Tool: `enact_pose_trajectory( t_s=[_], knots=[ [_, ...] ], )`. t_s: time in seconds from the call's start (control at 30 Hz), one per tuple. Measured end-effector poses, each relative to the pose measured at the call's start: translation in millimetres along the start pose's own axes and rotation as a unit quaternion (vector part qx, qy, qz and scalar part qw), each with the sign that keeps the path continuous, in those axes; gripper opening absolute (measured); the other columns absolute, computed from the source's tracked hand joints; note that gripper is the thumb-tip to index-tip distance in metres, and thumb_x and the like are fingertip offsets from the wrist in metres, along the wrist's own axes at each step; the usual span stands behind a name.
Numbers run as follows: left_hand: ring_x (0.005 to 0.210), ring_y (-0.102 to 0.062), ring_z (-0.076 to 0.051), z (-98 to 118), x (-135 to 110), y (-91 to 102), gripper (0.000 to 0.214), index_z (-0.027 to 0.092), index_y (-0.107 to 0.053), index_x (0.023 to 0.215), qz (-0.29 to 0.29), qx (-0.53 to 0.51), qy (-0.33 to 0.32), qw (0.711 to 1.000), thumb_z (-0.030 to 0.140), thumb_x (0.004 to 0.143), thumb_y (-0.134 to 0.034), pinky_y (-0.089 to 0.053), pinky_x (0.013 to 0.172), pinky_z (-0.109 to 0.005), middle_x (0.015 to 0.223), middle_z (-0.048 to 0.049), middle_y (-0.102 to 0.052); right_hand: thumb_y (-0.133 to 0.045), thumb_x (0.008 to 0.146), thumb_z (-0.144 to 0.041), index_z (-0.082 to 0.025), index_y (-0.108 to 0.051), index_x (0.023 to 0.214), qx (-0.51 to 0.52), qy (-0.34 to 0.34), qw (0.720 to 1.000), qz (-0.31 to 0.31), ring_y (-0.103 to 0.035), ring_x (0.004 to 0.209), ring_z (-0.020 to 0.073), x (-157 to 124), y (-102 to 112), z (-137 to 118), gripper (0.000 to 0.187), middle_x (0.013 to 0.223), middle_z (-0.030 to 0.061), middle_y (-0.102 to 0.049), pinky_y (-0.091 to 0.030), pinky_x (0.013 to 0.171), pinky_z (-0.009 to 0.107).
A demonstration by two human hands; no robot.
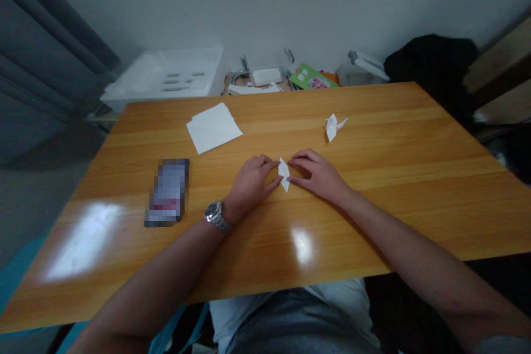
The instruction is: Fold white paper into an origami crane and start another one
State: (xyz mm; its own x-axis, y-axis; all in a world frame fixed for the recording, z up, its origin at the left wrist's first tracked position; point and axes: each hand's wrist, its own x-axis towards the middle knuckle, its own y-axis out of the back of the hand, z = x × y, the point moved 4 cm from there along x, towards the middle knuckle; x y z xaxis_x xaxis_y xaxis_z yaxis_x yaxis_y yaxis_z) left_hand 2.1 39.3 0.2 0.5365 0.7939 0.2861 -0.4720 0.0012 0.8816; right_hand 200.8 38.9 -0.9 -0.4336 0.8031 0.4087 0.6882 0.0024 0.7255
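1. A grey curtain [50, 50] hangs beyond the left edge of the wooden table [394, 188].
2. A white plastic tray [141, 74] with slots sits behind the table's far left corner, against the wall.
3. A phone-like device [168, 193], its screen blurred into blocks, lies near the left edge, about midway between far and near edges.
4. White paper sheets [213, 128], slightly out of line, lie near the far edge, left of its middle.
5. A metal wristwatch [215, 214] circles the left wrist.
6. The left hand [253, 180] has thumb and forefinger slightly parted, their tips against the left side of a small folded paper [284, 172]; I cannot tell whether they pinch it.
7. That folded paper, pointed at both ends, is between the two hands, midway between the table's far and near edges.
8. A green booklet [309, 76] shows just past the far edge.
9. The right hand [317, 174] curves its parted thumb and forefinger to the paper's right side; how firmly they grip cannot be told.
10. A folded paper crane [332, 127] rests nearer the far edge, right of its middle.
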Motion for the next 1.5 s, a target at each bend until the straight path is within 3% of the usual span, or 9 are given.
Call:
enact_pose_trajectory(
  t_s=[0.17, 0.9, 1.5],
  knots=[
    [0.104, -0.060, -0.026, -1, 0, -0.1, 0.037, 0.017, -0.065, 0.127, 0.001, 0.000, 0.009, 1.000, 0.039, 0.098, -0.064, -0.049, 0.095, -0.041, 0.114, -0.0098, -0.066, -0.074, 0.092, -0.034, -0.022, -0.076, 0.111, 0.006, 0.012, 1.000, -0.007, -0.065, 0.109, 0.0280, 0, -3, 3, 0.023, 0.116, 0.0120, -0.068, -0.054, 0.097, 0.048],
    [0.105, -0.061, -0.026, 2, 0, 1.3, 0.035, 0.019, -0.062, 0.129, -0.002, -0.013, -0.002, 1.000, 0.038, 0.099, -0.063, -0.050, 0.096, -0.040, 0.116, -0.0094, -0.067, -0.074, 0.090, -0.028, -0.023, -0.070, 0.104, 0.075, -0.005, 0.997, -0.029, -0.064, 0.107, 0.0252, 4, -6, 8, 0.015, 0.109, 0.0081, -0.070, -0.050, 0.098, 0.046],
    [0.099, -0.064, -0.022, -7, 6, -5.7, 0.019, 0.019, -0.064, 0.107, 0.008, -0.128, 0.021, 0.992, 0.030, 0.093, -0.071, -0.052, 0.090, -0.036, 0.105, -0.0058, -0.068, -0.075, 0.089, -0.024, -0.023, -0.072, 0.090, 0.101, -0.036, 0.994, -0.014, -0.065, 0.099, 0.0234, 6, -9, 11, 0.004, 0.101, 0.0055, -0.072, -0.049, 0.093, 0.043]
  ],
)
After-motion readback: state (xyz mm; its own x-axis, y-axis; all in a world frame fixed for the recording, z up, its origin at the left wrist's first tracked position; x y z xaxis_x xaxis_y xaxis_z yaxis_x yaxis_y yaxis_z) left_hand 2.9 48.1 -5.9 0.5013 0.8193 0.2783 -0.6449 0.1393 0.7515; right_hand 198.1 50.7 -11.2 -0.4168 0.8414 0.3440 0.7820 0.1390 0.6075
